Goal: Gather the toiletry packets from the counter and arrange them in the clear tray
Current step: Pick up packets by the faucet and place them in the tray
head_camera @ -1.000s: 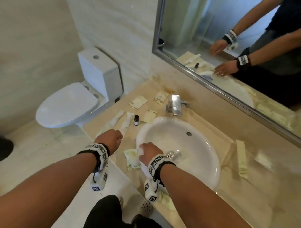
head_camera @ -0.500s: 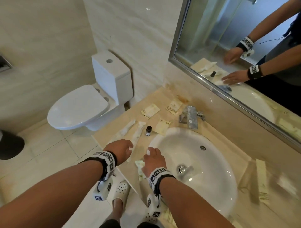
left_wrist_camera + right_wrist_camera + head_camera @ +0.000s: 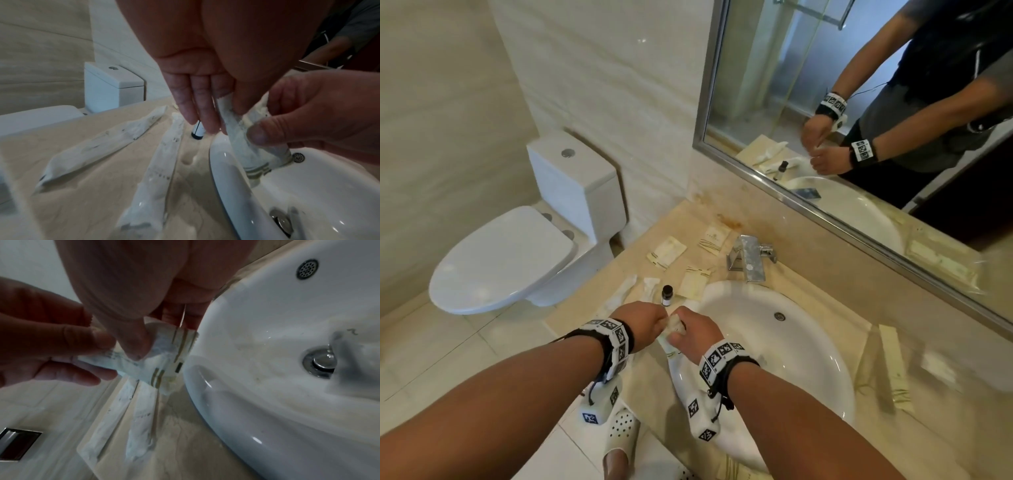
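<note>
A small white toiletry packet (image 3: 675, 324) with gold stripes is lifted above the sink's left rim, and both hands hold it. My left hand (image 3: 659, 325) pinches one end of the packet (image 3: 246, 142) between thumb and fingers. My right hand (image 3: 681, 334) pinches the other end; its thumb (image 3: 133, 344) presses on the packet (image 3: 166, 353). Two long white packets (image 3: 619, 294) (image 3: 649, 287) lie on the counter just beyond my left hand. Flat square packets (image 3: 666, 252) (image 3: 714, 234) (image 3: 694, 281) lie farther back. Right of the sink a faint clear tray (image 3: 864, 356) seems to hold a long packet (image 3: 893, 366).
A small dark bottle (image 3: 666, 295) stands between the long packets and the sink (image 3: 808, 342). The faucet (image 3: 748, 258) is behind the basin, the mirror (image 3: 859, 102) above it. A toilet (image 3: 517, 257) stands left of the counter edge.
My right hand has lifted the packet off the counter by the sink rim. My left hand has moved right and taken hold of its other end.
</note>
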Demonstrator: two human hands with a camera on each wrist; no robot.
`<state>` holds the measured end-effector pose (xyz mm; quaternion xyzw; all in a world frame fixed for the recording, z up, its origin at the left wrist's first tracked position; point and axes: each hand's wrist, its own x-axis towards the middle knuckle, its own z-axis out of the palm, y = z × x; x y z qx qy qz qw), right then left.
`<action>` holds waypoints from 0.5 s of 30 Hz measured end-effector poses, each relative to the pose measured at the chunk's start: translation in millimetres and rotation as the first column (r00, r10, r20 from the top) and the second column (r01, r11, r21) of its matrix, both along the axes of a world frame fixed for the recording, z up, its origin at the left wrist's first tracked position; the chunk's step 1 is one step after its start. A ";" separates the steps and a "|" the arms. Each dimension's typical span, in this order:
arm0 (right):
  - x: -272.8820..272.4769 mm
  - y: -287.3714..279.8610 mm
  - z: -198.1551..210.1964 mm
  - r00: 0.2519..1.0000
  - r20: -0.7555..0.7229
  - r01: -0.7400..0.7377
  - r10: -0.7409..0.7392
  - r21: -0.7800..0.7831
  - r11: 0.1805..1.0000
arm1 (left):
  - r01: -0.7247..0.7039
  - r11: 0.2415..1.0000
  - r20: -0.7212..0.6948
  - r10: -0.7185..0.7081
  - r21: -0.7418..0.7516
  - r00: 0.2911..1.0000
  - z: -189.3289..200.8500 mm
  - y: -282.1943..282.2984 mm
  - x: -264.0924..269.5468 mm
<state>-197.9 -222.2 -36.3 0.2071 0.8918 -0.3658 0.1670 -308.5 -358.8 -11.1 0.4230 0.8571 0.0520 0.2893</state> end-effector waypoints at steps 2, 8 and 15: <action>-0.8 5.0 2.0 1.000 -0.002 0.023 -0.023 0.006 1.000 | 0.034 0.999 -0.053 -0.034 0.002 0.998 1.6 5.9 -5.5; -10.7 40.7 -8.5 0.994 0.000 0.111 -0.113 0.205 0.972 | -0.084 0.988 -0.080 0.096 0.132 0.992 3.7 10.6 -33.6; -57.2 58.9 -20.2 0.991 0.127 -0.016 -0.035 0.374 0.927 | -0.084 0.977 -0.006 0.087 0.195 0.996 4.0 4.8 -57.2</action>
